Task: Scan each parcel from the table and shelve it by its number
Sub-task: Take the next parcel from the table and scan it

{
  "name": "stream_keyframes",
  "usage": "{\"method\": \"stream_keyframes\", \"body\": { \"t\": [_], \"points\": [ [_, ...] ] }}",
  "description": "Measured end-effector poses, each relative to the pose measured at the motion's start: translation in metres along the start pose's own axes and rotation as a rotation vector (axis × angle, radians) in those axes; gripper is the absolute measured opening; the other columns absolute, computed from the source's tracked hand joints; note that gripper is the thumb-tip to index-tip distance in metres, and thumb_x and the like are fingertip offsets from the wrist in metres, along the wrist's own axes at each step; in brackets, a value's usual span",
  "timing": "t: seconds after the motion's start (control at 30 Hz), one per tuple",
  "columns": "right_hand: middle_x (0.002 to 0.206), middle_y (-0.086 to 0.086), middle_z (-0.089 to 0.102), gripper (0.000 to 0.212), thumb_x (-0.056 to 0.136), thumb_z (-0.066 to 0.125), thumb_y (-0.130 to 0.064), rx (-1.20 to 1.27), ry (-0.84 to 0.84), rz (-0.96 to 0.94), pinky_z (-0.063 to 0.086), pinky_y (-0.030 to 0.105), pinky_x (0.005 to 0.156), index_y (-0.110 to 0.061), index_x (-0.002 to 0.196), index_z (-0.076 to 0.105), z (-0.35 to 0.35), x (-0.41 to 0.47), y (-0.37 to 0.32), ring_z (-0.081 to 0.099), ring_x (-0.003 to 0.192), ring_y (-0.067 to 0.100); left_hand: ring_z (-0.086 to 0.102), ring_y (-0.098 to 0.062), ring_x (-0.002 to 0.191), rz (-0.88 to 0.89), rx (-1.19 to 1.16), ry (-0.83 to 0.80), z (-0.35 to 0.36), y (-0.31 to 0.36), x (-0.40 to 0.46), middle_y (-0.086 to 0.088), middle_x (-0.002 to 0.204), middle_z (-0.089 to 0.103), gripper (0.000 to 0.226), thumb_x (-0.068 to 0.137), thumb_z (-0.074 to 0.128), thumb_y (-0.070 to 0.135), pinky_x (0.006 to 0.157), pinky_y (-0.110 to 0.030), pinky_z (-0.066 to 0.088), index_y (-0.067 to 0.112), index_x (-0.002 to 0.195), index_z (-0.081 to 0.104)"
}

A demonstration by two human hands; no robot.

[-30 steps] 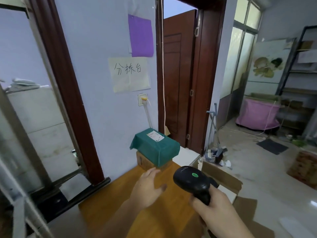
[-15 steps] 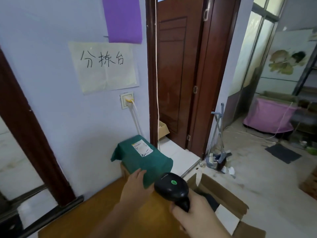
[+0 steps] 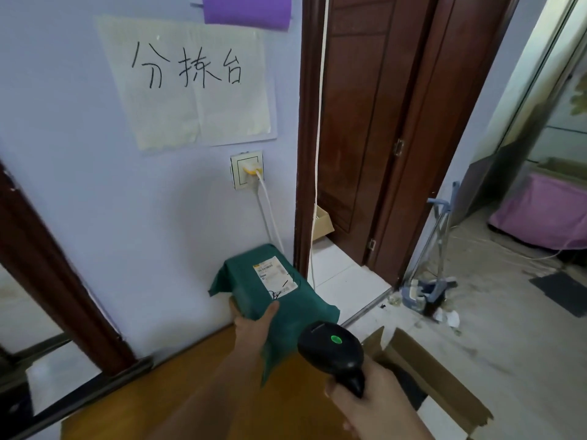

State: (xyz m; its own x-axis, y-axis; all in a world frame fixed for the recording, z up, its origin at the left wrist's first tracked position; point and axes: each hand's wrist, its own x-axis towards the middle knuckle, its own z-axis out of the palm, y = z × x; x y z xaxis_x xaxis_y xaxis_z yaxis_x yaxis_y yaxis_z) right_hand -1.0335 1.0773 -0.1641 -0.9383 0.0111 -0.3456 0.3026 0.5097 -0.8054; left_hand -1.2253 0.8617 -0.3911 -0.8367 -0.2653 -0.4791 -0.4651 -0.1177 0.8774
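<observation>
A green plastic-wrapped parcel (image 3: 254, 281) with a white shipping label (image 3: 274, 274) sits at the far end of the wooden table (image 3: 178, 385), against the wall. My left hand (image 3: 251, 325) grips its near edge, thumb on top and fingers underneath. My right hand (image 3: 365, 404) holds a black barcode scanner (image 3: 333, 350) by its handle, just right of the parcel, its green light lit. Whatever lies under the parcel is hidden.
An open cardboard box (image 3: 428, 376) stands on the floor right of the table. A brown door (image 3: 365, 122) and its frame rise behind the parcel. A dustpan and broom (image 3: 428, 281) lean near the doorway. A white cable (image 3: 270, 211) runs from the wall socket.
My left hand has gone from reaching over the table to gripping the green parcel's near edge. The view has moved closer to the wall. The scanner stays in my right hand.
</observation>
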Motion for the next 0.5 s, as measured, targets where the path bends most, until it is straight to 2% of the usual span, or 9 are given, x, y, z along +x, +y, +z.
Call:
{"method": "stream_keyframes", "body": {
  "t": [0.1, 0.2, 0.3, 0.37, 0.4, 0.43, 0.5],
  "points": [
    [0.083, -0.006, 0.073, 0.051, 0.076, 0.075, -0.03, -0.017, 0.01, 0.026, 0.059, 0.021, 0.074, -0.038, 0.123, 0.057, 0.005, 0.014, 0.001, 0.071, 0.073, 0.004, 0.044, -0.044, 0.144, -0.093, 0.001, 0.011, 0.004, 0.024, -0.02, -0.016, 0.164, 0.034, 0.172, 0.027, 0.091, 0.084, 0.115, -0.066, 0.04, 0.025, 0.165, 0.006],
    [0.091, -0.011, 0.071, 0.052, 0.077, 0.076, -0.028, -0.018, 0.027, 0.045, 0.046, 0.01, 0.078, -0.033, 0.126, 0.059, 0.009, 0.026, 0.002, 0.065, 0.087, -0.002, 0.038, -0.044, 0.148, -0.159, 0.039, 0.032, 0.005, 0.032, -0.03, -0.02, 0.166, 0.03, 0.156, 0.049, 0.09, 0.072, 0.121, -0.063, 0.034, 0.009, 0.164, 0.006],
    [0.094, -0.014, 0.071, 0.051, 0.078, 0.075, -0.026, -0.043, 0.041, 0.047, 0.034, 0.001, 0.077, -0.03, 0.128, 0.063, 0.013, 0.036, 0.007, 0.06, 0.09, -0.009, 0.042, -0.044, 0.145, -0.199, 0.071, 0.044, 0.007, 0.022, -0.021, -0.021, 0.162, 0.036, 0.141, 0.061, 0.09, 0.064, 0.119, -0.062, 0.036, 0.005, 0.163, 0.012],
    [0.089, -0.02, 0.066, 0.055, 0.078, 0.075, -0.024, -0.04, 0.056, 0.061, 0.031, 0.005, 0.079, -0.033, 0.131, 0.06, 0.015, 0.041, 0.009, 0.053, 0.083, -0.013, 0.047, -0.043, 0.141, -0.195, 0.042, 0.012, 0.011, 0.016, -0.014, -0.02, 0.158, 0.043, 0.146, 0.054, 0.09, 0.071, 0.116, -0.06, 0.041, 0.004, 0.161, 0.018],
    [0.087, -0.022, 0.061, 0.056, 0.079, 0.075, -0.021, -0.038, 0.071, 0.072, 0.031, 0.008, 0.084, -0.032, 0.131, 0.059, 0.015, 0.043, 0.01, 0.051, 0.082, -0.012, 0.05, -0.042, 0.139, -0.182, 0.028, -0.02, 0.012, 0.013, -0.012, -0.019, 0.157, 0.046, 0.156, 0.042, 0.091, 0.078, 0.115, -0.059, 0.044, 0.005, 0.161, 0.021],
    [0.087, -0.023, 0.058, 0.056, 0.079, 0.074, -0.02, -0.048, 0.086, 0.084, 0.032, 0.011, 0.09, -0.032, 0.132, 0.059, 0.016, 0.046, 0.011, 0.052, 0.086, -0.009, 0.053, -0.041, 0.136, -0.175, 0.022, -0.041, 0.013, 0.01, -0.007, -0.018, 0.155, 0.048, 0.167, 0.03, 0.09, 0.084, 0.113, -0.059, 0.047, 0.007, 0.162, 0.023],
    [0.098, -0.017, 0.059, 0.056, 0.081, 0.071, -0.019, -0.081, 0.117, 0.104, 0.034, 0.019, 0.104, -0.033, 0.134, 0.058, 0.016, 0.048, 0.013, 0.058, 0.109, 0.007, 0.055, -0.041, 0.134, -0.163, 0.034, -0.05, 0.014, 0.003, 0.001, -0.016, 0.154, 0.05, 0.176, 0.018, 0.086, 0.089, 0.11, -0.059, 0.049, 0.012, 0.163, 0.022]
  ]
}}
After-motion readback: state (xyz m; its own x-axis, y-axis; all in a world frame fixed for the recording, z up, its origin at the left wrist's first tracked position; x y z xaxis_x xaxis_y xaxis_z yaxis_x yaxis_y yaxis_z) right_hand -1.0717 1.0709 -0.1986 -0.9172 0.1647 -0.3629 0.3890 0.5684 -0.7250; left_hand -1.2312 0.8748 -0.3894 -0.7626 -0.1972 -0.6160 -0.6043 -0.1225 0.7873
